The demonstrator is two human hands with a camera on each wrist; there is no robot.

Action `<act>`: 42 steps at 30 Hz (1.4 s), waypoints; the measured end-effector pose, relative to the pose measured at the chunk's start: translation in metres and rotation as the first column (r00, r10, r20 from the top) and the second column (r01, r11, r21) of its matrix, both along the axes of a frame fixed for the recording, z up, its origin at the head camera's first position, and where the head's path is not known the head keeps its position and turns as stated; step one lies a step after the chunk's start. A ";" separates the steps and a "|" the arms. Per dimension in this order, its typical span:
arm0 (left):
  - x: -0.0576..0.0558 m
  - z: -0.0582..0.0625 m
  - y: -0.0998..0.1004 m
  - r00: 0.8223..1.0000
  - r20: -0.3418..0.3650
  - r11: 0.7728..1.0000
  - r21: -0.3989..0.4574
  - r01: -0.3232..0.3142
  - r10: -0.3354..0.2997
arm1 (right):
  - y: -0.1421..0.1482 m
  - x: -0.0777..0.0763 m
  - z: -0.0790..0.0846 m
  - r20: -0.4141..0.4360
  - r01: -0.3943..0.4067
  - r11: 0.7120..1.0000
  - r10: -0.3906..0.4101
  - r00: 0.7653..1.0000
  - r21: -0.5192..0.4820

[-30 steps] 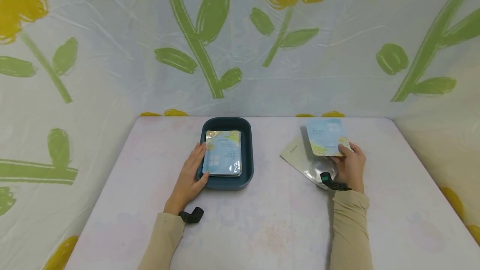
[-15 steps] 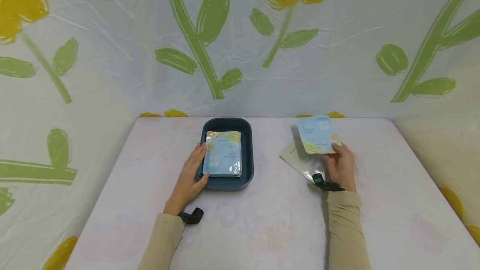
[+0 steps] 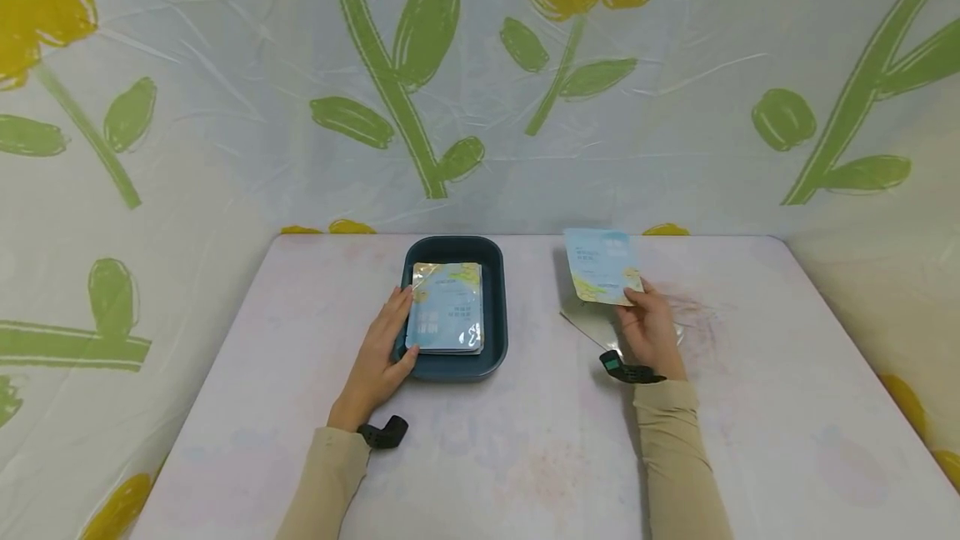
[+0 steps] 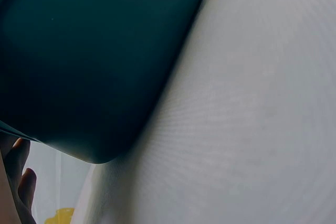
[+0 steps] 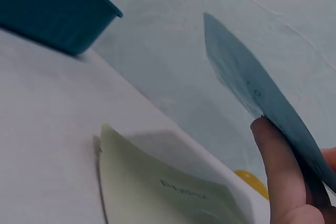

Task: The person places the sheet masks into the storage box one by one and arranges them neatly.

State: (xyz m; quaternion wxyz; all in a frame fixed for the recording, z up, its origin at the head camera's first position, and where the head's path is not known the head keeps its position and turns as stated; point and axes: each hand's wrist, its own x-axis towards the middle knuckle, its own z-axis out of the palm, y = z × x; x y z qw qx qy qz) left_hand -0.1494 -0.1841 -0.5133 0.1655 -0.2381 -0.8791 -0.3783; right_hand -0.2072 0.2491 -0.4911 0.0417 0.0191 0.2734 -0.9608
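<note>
My right hand (image 3: pixel 654 330) pinches a light-blue flat sachet (image 3: pixel 602 265) by its near right corner, thumb on the printed face. The sachet is tilted and raised off the table; its edge and back show in the right wrist view. Beneath it lies a pale green-beige packet (image 5: pixel 157 184), mostly covered in the head view. My left hand (image 3: pixel 378 352) rests against the left side of a dark teal tray (image 3: pixel 493 311), its fingers extended along the rim. Inside the tray lies a stack of similar light-blue sachets (image 3: pixel 446 315). The tray's wall fills much of the left wrist view.
A pale table (image 3: pixel 540 457) bears everything, and its far edge meets a hanging cloth (image 3: pixel 262 132) printed with yellow flowers and green leaves. Each wrist carries a black strap camera, such as the left strap camera (image 3: pixel 384 432).
My right hand has moved left with the sachet, bringing it closer to the tray and uncovering part of the packet's right end. The left hand and the tray have stayed in place.
</note>
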 end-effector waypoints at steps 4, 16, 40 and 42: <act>-0.001 0.001 0.000 1.000 -0.004 1.000 0.000 0.001 -0.001 | -0.008 -0.002 -0.002 -0.053 -0.061 0.998 0.060 0.997 -0.020; -0.001 0.001 -0.001 1.000 -0.011 1.000 0.008 0.006 -0.006 | -0.048 -0.003 0.006 -0.187 -0.246 0.968 0.251 0.950 0.053; -0.002 -0.002 -0.002 0.999 -0.036 1.000 0.008 0.020 -0.019 | -0.135 0.020 0.066 -0.038 -0.317 0.934 0.327 0.944 0.165; -0.002 -0.002 -0.002 0.999 -0.042 1.000 0.006 0.018 -0.018 | -0.145 0.023 0.068 -0.012 -0.317 0.931 0.324 0.946 0.183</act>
